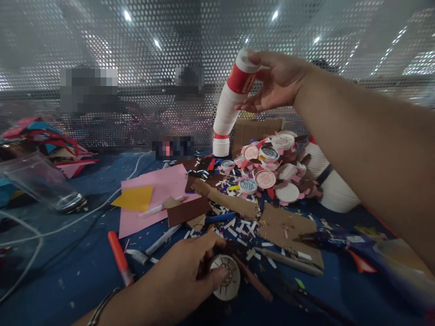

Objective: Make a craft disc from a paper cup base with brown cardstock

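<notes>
My right hand [277, 81] reaches to the top of a tall, leaning stack of white paper cups [227, 106], its fingers around the red-and-white paper cup [242, 80] at the upper end. The stack's lower end meets the table at the back. Close to me, my left hand [190, 271] grips a white round disc [224, 277] with a dark drawn web pattern, its thumb lying across the face. Whether the disc is part of a cup is hidden. Behind it, a heap of similar patterned discs [265, 179] with pink paper edges lies among paper scraps.
A glue gun [353, 242] lies at right, its tip over cardboard [288, 233]. Pink paper [136, 226], an orange-red marker [118, 256], a tilted clear cup [44, 181] and a white cable [91, 209] lie left. More cups [336, 192] lie beneath my right forearm. Perforated metal [136, 122] stands behind.
</notes>
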Demonstrator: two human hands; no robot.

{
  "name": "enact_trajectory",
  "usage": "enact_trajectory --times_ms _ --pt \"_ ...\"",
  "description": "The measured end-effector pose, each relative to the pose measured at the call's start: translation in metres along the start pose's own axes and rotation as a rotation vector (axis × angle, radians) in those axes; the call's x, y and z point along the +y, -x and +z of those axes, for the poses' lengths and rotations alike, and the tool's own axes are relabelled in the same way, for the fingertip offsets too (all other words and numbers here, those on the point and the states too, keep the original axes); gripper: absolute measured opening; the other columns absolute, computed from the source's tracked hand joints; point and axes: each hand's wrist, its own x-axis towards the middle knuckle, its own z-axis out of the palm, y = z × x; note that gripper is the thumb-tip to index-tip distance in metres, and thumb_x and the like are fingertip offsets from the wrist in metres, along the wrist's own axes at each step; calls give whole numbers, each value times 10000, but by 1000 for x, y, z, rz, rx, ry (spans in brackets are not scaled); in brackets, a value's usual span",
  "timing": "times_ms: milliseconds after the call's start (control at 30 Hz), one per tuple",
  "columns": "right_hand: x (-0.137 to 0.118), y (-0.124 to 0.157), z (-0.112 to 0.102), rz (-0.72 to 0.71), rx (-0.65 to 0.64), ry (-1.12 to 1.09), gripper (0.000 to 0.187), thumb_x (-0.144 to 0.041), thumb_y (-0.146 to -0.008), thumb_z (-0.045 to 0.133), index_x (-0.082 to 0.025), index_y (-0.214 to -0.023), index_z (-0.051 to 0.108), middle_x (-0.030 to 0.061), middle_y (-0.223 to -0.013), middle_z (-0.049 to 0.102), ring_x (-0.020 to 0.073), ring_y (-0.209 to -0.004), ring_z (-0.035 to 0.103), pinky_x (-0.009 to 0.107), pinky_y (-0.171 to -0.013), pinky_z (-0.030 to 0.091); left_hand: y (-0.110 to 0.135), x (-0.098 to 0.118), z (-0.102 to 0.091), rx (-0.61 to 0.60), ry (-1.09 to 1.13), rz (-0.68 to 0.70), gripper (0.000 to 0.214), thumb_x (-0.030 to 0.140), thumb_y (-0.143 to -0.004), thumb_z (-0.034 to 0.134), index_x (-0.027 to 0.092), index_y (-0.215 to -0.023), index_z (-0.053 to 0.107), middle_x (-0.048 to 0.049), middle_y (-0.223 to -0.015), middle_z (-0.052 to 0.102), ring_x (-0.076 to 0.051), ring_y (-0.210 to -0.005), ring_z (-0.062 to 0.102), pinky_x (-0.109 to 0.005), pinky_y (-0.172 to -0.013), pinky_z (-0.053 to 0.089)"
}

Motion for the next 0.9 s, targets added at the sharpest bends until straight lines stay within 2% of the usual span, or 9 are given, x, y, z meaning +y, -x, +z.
enact_trajectory --times_ms 133,267,433,533,667,767,800,900 --pt "-9 4 -2 -11 7 -14 324 -492 -920 677 -201 -1062 682 124 -1157 700 321 -1082 691 410 -731 623 -1 -1 1 -3 36 20 250 280 -893 581 218 -1123 657 -21 -865 689 -169 -723 586 -300 -627 404" --pt "-16 7 -2 -35 -4 -22 338 -510 -953 636 -195 -1062 692 110 -1164 719 337 -1100 698 412 -738 615 -2 0 1 2 20 7 236 311 -910 568 208 -1099 667 -26 -844 690 -170 -700 583 -306 -614 404" --pt "-12 6 0 -34 -16 2 350 -530 -985 586 -199 -1062 670 106 -1134 733 318 -1071 710 417 -760 600 -1 3 0 -4 21 9 258 283 -886 583 206 -1117 669 -38 -891 713 -187 -746 613 -322 -656 426" --pt "-2 6 4 -25 -43 31 388 -566 -998 550 -202 -1068 663 101 -1091 742 298 -1018 711 411 -761 591 0 4 -1 -8 34 16 254 288 -898 572 219 -1121 671 -34 -893 708 -187 -758 606 -327 -667 426" --pt "19 5 11 -60 -70 51 394 -556 -1033 487 -197 -1073 644 74 -1031 744 233 -972 693 375 -792 581 -1 2 -1 -5 13 6 212 314 -903 576 211 -1066 664 -8 -791 632 -161 -682 542 -306 -609 387" --pt "38 1 16 -138 -29 76 179 -370 -996 619 -209 -1073 618 38 -1034 735 171 -965 667 317 -833 566 -1 -1 1 6 1 6 191 331 -909 582 218 -1050 645 10 -778 594 -148 -669 524 -293 -594 375" --pt "44 -2 17 -177 -4 88 170 -305 -953 679 -229 -1084 601 15 -1059 730 149 -960 657 297 -840 559 -1 -2 1 2 3 3 192 333 -913 582 224 -1059 644 14 -779 590 -146 -668 521 -291 -593 374" --pt "65 -16 20 -260 114 157 463 -218 -809 803 -275 -1170 518 -26 -1046 713 125 -859 630 300 -816 555 -1 -2 2 -10 10 -10 202 351 -926 578 238 -1081 643 27 -757 562 -141 -652 501 -289 -576 362"
